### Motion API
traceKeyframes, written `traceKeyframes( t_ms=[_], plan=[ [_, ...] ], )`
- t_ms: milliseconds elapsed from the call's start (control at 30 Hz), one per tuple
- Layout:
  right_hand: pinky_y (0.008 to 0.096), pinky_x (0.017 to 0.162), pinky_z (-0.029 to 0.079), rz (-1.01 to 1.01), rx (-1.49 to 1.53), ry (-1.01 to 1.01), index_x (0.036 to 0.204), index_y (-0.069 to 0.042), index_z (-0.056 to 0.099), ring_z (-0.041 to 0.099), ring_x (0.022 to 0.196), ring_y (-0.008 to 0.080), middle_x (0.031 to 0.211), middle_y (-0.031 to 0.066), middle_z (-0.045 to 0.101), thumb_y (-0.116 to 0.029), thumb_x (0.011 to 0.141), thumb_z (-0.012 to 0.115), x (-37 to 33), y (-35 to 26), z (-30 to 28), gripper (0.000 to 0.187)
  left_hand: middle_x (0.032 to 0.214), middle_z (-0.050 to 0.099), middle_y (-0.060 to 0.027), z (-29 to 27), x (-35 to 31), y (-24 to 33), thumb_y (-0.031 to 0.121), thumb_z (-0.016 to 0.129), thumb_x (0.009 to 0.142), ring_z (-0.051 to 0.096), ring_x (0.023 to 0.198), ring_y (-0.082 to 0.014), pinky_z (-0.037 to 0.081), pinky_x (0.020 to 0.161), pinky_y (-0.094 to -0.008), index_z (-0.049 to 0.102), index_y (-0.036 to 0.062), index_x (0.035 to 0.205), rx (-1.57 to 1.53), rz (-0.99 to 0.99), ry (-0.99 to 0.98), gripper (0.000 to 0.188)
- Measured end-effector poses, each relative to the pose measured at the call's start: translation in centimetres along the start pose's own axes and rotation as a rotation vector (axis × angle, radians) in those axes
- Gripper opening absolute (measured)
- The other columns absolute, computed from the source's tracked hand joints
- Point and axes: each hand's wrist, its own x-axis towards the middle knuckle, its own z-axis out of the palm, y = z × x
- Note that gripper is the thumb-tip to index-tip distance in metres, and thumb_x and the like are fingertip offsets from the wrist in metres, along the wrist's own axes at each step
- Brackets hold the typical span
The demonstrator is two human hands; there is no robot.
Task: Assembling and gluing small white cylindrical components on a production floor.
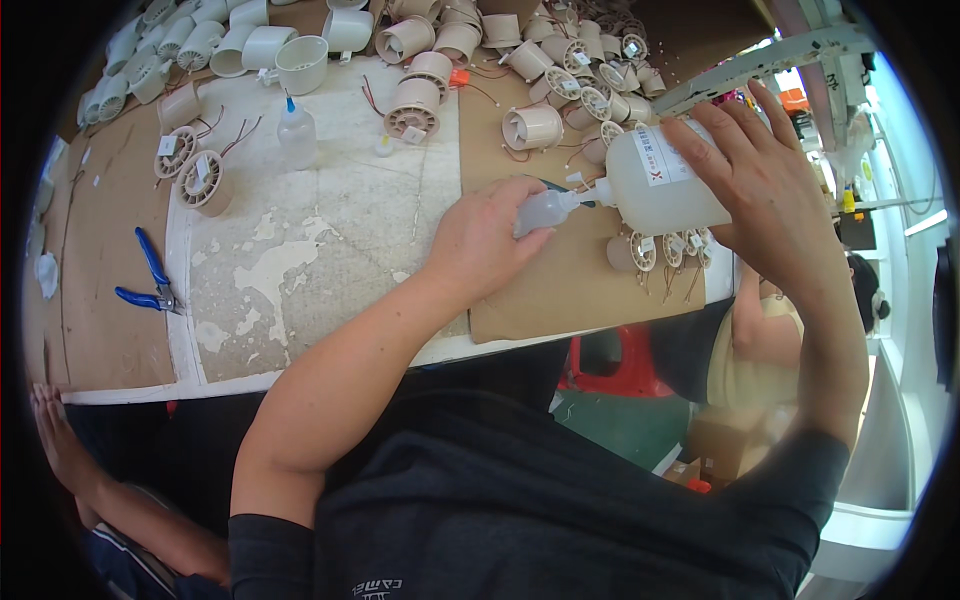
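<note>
Left hand (480, 240) clamped on small bottle (545, 210); right hand (765, 190) gripping big bottle (655, 180), tilted, spout meeting the small one, near bench (330, 230) right edge. Pliers (150, 275) toward left edge.

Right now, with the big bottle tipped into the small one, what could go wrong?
1. The large white bottle in the right hand lies nearly sideways, its nozzle at the small clear bottle held by the left hand; a slight misalignment could spill liquid on the cardboard sheet.
2. Beige fan housings with wires sit directly below and might get wetted.
3. The narrow small bottle may overflow quickly.
</note>
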Motion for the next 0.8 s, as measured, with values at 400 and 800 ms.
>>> traceKeyframes(
  t_ms=[400,800],
  plan=[
    [0.0528,0.128,0.029,-0.003,0.021,0.006,0.143,-0.015,0.055,0.058,0.128,0.0334,0.135,0.0120,0.062,-0.006,0.054,0.092,0.00,-0.04,0.13,0.097,0.117,0.075,-0.0140,0.23,-0.05,-0.19,0.022,0.081,0.085,0.072,0.102,-0.0355,0.057,0.087,-0.0434,0.066,0.0084,0.126,0.002,0.022,0.012,0.046],
    [0.0531,0.127,0.029,0.008,0.042,0.009,0.145,-0.018,0.056,0.060,0.129,0.0304,0.133,0.0128,0.065,-0.011,0.056,0.096,0.00,-0.26,0.18,0.098,0.117,0.075,-0.0144,0.11,-0.05,-0.13,0.020,0.082,0.086,0.074,0.098,-0.0329,0.059,0.085,-0.0403,0.066,0.0078,0.128,-0.008,0.015,0.010,0.047]
  ],
)
